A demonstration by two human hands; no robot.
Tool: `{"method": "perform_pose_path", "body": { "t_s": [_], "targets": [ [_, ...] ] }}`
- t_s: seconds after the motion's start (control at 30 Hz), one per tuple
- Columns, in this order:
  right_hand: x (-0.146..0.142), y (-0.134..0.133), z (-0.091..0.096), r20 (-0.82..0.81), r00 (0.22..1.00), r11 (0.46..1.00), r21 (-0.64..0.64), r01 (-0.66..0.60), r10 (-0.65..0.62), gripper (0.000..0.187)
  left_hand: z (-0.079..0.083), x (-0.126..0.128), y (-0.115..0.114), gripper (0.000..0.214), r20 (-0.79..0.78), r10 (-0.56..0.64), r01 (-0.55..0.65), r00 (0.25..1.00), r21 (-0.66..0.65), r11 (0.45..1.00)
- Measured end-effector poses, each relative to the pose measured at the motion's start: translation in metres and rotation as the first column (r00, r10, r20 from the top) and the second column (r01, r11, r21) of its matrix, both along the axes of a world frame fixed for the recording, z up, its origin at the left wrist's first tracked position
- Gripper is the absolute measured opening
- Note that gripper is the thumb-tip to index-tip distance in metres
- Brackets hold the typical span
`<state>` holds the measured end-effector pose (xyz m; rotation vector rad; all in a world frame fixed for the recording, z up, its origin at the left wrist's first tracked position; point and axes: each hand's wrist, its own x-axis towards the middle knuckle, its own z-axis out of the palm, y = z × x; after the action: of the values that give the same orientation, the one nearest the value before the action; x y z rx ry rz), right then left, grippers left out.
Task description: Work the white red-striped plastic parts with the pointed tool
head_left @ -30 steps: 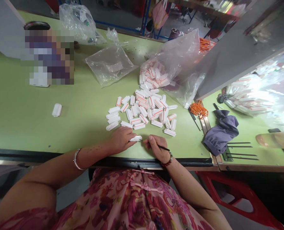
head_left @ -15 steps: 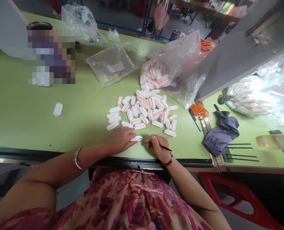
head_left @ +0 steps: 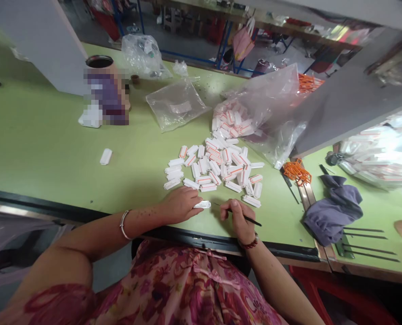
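My left hand (head_left: 182, 205) rests near the table's front edge, its fingers closed on a small white plastic piece (head_left: 203, 204) with a row of tiny dark marks or holes along it. The left end of that piece is hidden under the fingers. To the right, my right hand (head_left: 239, 219) grips a thin black pen-like tool (head_left: 253, 220) with a fine tip. That tip points left and sits a little apart from the piece. Just beyond both hands lies a loose heap of similar white pieces (head_left: 215, 168), some with orange-red stripes.
A clear bag (head_left: 233, 119) spills more white pieces behind the heap. Beside it lie a flat plastic bag (head_left: 177, 106) and orange plastic parts (head_left: 297, 171). A purple-grey cloth (head_left: 334, 212) and thin black rods (head_left: 370, 250) lie right. One white piece (head_left: 106, 156) lies apart at left.
The tool's tip has drawn back to the right, from the white piece's end to a small gap away. My left hand keeps its hold. The whole view has shifted.
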<state>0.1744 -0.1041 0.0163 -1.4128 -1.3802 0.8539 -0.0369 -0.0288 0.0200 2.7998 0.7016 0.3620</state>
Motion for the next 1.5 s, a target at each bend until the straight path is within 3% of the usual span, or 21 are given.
{"method": "perform_pose_path", "body": {
  "t_s": [0.1, 0.17, 0.2, 0.23, 0.33, 0.37, 0.4, 0.5, 0.6, 0.67, 0.83, 0.9, 1.07, 1.17, 1.3, 1.43, 1.5],
  "targets": [
    [0.002, -0.001, 0.000, -0.091, 0.992, 0.996, 0.029, 0.090, -0.087, 0.045, 0.020, -0.015, 0.005, 0.030, 0.029, 0.097, -0.097, 0.995, -0.014, 0.995],
    [0.001, -0.001, 0.001, -0.094, 0.991, 0.995, 0.030, 0.094, -0.091, 0.043, 0.034, -0.041, 0.018, 0.029, 0.056, 0.271, -0.273, 0.961, 0.016, 0.962],
    [0.001, -0.002, 0.002, -0.088, 0.993, 0.996, 0.028, 0.081, -0.078, 0.043, 0.038, -0.058, 0.026, 0.029, 0.071, 0.397, -0.401, 0.915, 0.055, 0.914],
    [0.001, -0.002, 0.002, -0.078, 0.995, 0.998, 0.026, 0.059, -0.057, 0.043, 0.040, -0.078, 0.035, 0.030, 0.087, 0.523, -0.530, 0.848, 0.109, 0.841],
    [0.001, -0.004, 0.000, -0.028, 0.999, 1.000, 0.010, -0.016, 0.016, 0.044, 0.032, -0.139, 0.061, 0.032, 0.109, 0.853, -0.848, 0.510, 0.231, 0.477],
    [0.001, -0.005, -0.001, -0.010, 0.999, 0.999, 0.002, -0.034, 0.034, 0.044, 0.026, -0.155, 0.067, 0.032, 0.075, 0.900, -0.885, 0.429, 0.233, 0.403],
    [0.001, -0.005, -0.002, 0.006, 0.999, 0.999, -0.006, -0.049, 0.049, 0.044, 0.019, -0.166, 0.072, 0.033, 0.023, 0.920, -0.900, 0.391, 0.220, 0.377],
    [0.002, -0.004, -0.004, 0.045, 0.996, 0.997, -0.019, -0.079, 0.080, 0.045, 0.001, -0.168, 0.081, 0.034, -0.104, 0.889, -0.869, 0.446, 0.188, 0.458],
    [0.000, -0.003, -0.003, 0.063, 0.994, 0.996, -0.016, -0.091, 0.092, 0.046, -0.006, -0.134, 0.089, 0.035, -0.137, 0.803, -0.776, 0.580, 0.210, 0.596],
    [-0.001, -0.002, -0.002, 0.068, 0.994, 0.996, -0.010, -0.086, 0.086, 0.047, -0.004, -0.107, 0.096, 0.034, -0.152, 0.759, -0.728, 0.633, 0.216, 0.651],
    [-0.002, 0.001, 0.000, 0.108, 0.991, 0.996, 0.017, -0.083, 0.080, 0.050, 0.013, -0.067, 0.119, 0.040, -0.196, 0.725, -0.693, 0.660, 0.214, 0.688],
    [-0.002, 0.001, -0.001, 0.115, 0.989, 0.995, 0.028, -0.100, 0.096, 0.050, 0.019, -0.058, 0.126, 0.042, -0.172, 0.688, -0.656, 0.705, 0.213, 0.724],
    [-0.002, 0.002, 0.001, 0.164, 0.978, 0.989, 0.048, -0.141, 0.131, 0.051, 0.025, -0.032, 0.136, 0.040, -0.236, 0.330, -0.327, 0.914, 0.056, 0.943],
    [-0.002, 0.002, 0.004, 0.183, 0.974, 0.987, 0.064, -0.146, 0.132, 0.051, 0.026, -0.023, 0.141, 0.030, -0.248, 0.246, -0.251, 0.937, 0.013, 0.968],
    [-0.003, 0.002, 0.008, 0.193, 0.971, 0.983, 0.087, -0.159, 0.141, 0.050, 0.034, -0.033, 0.137, 0.027, -0.230, 0.284, -0.288, 0.931, 0.019, 0.958],
    [-0.002, 0.001, 0.011, 0.191, 0.971, 0.983, 0.085, -0.163, 0.145, 0.051, 0.041, -0.058, 0.095, 0.033, -0.011, 0.405, -0.404, 0.914, -0.112, 0.908],
    [-0.003, 0.001, 0.012, 0.192, 0.970, 0.982, 0.083, -0.170, 0.152, 0.052, 0.038, -0.063, 0.059, 0.034, 0.012, 0.301, -0.286, 0.954, -0.282, 0.916]
  ]
}}
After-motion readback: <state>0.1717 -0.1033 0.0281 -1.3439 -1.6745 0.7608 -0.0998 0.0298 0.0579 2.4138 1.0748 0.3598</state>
